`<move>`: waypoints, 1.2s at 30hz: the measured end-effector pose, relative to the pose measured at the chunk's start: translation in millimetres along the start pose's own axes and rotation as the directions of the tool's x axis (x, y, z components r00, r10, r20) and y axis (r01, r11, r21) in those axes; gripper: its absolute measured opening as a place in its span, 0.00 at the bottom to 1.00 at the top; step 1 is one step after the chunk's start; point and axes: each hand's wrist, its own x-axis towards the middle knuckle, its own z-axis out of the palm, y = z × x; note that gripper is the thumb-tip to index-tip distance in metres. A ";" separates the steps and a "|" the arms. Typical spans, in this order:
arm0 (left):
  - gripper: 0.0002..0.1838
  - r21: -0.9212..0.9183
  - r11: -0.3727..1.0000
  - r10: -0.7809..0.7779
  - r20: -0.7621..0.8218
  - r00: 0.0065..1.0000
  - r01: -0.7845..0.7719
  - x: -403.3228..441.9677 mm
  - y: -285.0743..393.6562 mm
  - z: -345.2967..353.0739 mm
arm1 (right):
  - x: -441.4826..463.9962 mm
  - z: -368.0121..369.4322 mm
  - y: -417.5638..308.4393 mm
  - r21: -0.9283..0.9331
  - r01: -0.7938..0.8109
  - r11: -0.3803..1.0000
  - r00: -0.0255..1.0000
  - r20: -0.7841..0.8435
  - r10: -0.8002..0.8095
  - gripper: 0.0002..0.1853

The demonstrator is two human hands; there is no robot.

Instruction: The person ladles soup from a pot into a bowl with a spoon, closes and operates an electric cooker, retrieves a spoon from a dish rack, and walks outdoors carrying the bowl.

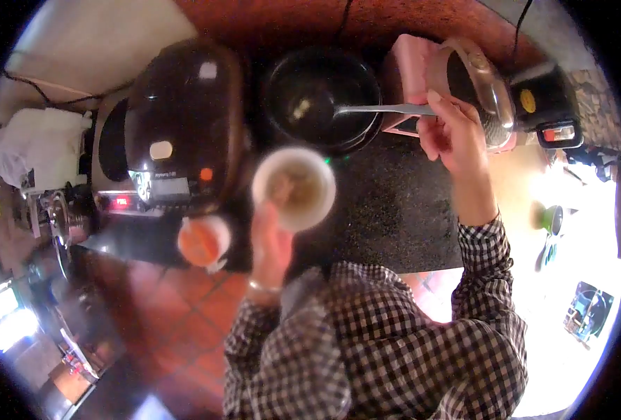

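My left hand [272, 241] holds a white bowl [258, 183] by its near side, just in front of a black pot. Something pale and brownish, too blurred to name, is in the bowl. The fingers of my right hand [450, 133] are closed on the handle of a metal ladle [387, 108], whose far end reaches into the black pot [373, 91]. A few pale yellowish pieces [301, 108] lie in the pot. The ladle's head is hidden in the dark inside the pot.
A large dark cooker [191, 105] stands left of the pot, with an orange-topped container [202, 241] near the counter's front edge. To the right are a pink appliance [412, 70] and a black container [545, 94]. The dark speckled counter [401, 203] runs between.
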 end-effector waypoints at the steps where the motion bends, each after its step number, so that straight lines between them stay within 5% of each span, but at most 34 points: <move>1: 0.35 -0.009 1.000 0.001 -0.004 1.000 -0.001 -0.5 0.2 0.9 | -6.6 10.2 -5.3 -0.036 -0.012 0.999 0.999 -0.053 0.010 0.18; 9: 0.36 -0.041 0.999 0.009 0.001 1.000 -0.009 -0.7 0.7 -0.5 | -48.1 33.3 -3.6 -0.270 0.021 0.963 0.998 0.059 -0.005 0.13; 13: 0.36 -0.030 1.000 0.000 -0.025 1.000 0.000 -2.7 -3.8 -6.9 | -62.6 31.5 -1.7 -0.451 0.240 0.860 0.945 0.313 -0.099 0.09; 16: 0.36 -0.012 1.000 0.014 -0.006 1.000 -0.015 -1.8 0.3 -0.7 | -61.3 27.3 2.7 -0.460 0.504 0.731 0.853 0.395 -0.340 0.09; 20: 0.36 0.001 1.000 0.017 0.019 1.000 -0.017 -2.5 5.7 6.5 | -38.4 25.1 7.5 -0.628 0.551 0.549 0.824 0.306 -0.477 0.10; 23: 0.26 -0.057 0.997 0.060 0.004 0.998 -0.060 -2.8 5.0 6.8 | -9.5 23.9 24.2 -0.719 0.503 0.480 0.832 0.252 -0.495 0.11; 27: 0.27 -0.121 0.992 0.048 0.013 0.999 -0.046 -3.2 5.9 8.1 | 23.8 21.1 45.1 -0.728 0.663 0.175 0.657 0.453 -0.602 0.12; 36: 0.30 -0.082 0.995 0.056 0.045 0.997 -0.052 -2.2 6.4 8.9 | 58.9 30.0 69.5 -0.695 0.712 0.101 0.604 0.533 -0.592 0.11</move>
